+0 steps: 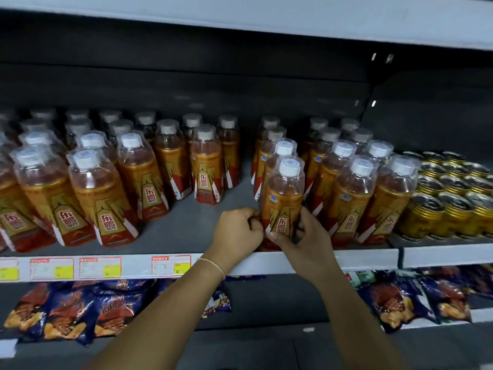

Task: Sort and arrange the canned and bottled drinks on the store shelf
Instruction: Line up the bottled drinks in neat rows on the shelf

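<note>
Rows of amber drink bottles with white caps and gold-and-red labels stand on the grey shelf (192, 225). The front bottle (283, 198) of the middle row stands upright at the shelf's front edge. My left hand (237, 233) has its fingers curled against the bottle's lower left side. Around its lower right side and base, my right hand (301, 239) grips the label. More bottles (96, 193) fill the left rows, others (354, 193) the right rows. Gold cans (450, 201) are packed together at the far right of the shelf.
A bare gap of shelf lies between the left rows and the held bottle. Price tags (170, 265) line the shelf's front strip. Blue snack bags (66, 311) lie on the lower shelf, more (405, 300) at the right. Another shelf (266, 20) hangs overhead.
</note>
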`<state>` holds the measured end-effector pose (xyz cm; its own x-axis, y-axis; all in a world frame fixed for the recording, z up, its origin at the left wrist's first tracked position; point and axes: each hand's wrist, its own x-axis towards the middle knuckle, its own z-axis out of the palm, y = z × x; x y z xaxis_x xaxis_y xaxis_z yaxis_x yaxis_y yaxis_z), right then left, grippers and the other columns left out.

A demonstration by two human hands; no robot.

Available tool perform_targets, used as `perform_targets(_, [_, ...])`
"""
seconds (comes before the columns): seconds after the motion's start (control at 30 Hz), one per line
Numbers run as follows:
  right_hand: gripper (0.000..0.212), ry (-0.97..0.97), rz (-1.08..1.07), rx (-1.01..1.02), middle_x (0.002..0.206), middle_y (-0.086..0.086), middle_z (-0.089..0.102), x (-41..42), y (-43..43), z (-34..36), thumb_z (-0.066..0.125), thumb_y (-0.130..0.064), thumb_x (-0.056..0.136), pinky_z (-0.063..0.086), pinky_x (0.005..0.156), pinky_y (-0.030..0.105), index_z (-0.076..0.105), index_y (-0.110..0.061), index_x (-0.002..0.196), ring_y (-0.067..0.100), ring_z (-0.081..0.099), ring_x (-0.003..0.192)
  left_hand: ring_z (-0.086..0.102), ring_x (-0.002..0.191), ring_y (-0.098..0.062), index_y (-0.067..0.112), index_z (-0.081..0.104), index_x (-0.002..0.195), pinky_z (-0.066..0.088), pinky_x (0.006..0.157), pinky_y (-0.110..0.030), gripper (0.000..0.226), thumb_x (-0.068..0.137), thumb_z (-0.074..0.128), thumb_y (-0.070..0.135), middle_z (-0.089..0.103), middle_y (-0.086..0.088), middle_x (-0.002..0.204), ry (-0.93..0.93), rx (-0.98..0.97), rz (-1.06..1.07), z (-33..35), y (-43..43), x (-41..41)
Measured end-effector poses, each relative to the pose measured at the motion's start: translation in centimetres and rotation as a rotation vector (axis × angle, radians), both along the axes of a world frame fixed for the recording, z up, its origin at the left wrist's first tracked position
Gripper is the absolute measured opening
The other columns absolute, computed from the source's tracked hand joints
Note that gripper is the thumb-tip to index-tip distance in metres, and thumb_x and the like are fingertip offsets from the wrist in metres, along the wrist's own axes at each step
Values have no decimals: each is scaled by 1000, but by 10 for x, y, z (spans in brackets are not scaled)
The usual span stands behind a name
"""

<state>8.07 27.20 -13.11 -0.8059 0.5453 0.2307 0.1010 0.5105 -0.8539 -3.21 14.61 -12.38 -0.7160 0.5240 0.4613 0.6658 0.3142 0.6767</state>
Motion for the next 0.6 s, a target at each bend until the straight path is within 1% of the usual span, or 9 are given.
perform_targets(0.1, [58,0,12,-7,115,-21,65,-1,3,0,79,-37,80,51,99,32,50,-38,131,-2,61,108,67,80,-21,9,77,97,54,75,-27,29,84,51,11,75,-7,91,-4,-17,-33,-7,1,-3])
perform_targets(0.17, [57,-1,4,-7,112,-24,65,0,3,-1,79,-34,81,50,98,27,50,-40,130,-7,60,106,66,92,-19,9,74,109,53,84,-29,27,92,54,7,73,-7,102,-61,4,-76,-11,1,-6])
perform_targets(0.23, [57,1,-6,-5,113,-23,65,-1,3,-2,79,-33,81,51,97,26,51,-40,130,-6,60,106,61,112,-15,13,65,126,47,99,-28,30,99,52,15,67,-4,120,-208,88,-161,-12,-2,-6])
perform_targets(0.3, [58,6,-11,1,115,-20,65,-2,3,-3,78,-31,82,51,98,28,51,-37,132,-2,60,108,55,121,-10,17,60,133,43,106,-29,36,100,52,29,63,1,127,-311,155,-221,-11,-4,-6])
perform_targets(0.37, [59,13,-8,2,117,-19,66,-3,4,-4,78,-30,83,50,99,28,51,-34,134,0,61,111,54,122,-9,18,59,134,42,107,-31,46,95,54,42,61,2,128,-338,154,-249,-11,-4,-6])
perform_targets(0.4, [59,14,-6,3,117,-20,66,-3,4,-4,78,-30,83,49,99,26,51,-33,135,-1,60,111,55,121,-8,17,59,134,43,107,-32,50,92,55,45,61,2,128,-340,144,-247,-10,-4,-6])
perform_targets(0.5, [60,4,-6,11,117,-21,66,-4,6,-5,79,-32,82,47,96,19,51,-33,135,-5,59,110,58,117,-9,15,62,131,45,106,-35,47,91,58,41,63,0,125,-328,136,-197,-10,0,-6])
perform_targets(0.6, [59,-18,-2,1,115,-22,66,-5,8,-5,79,-34,82,44,87,8,52,-33,134,-13,57,105,59,116,-9,15,64,128,46,104,-34,42,92,60,37,65,1,123,-313,154,-176,-11,2,-7])
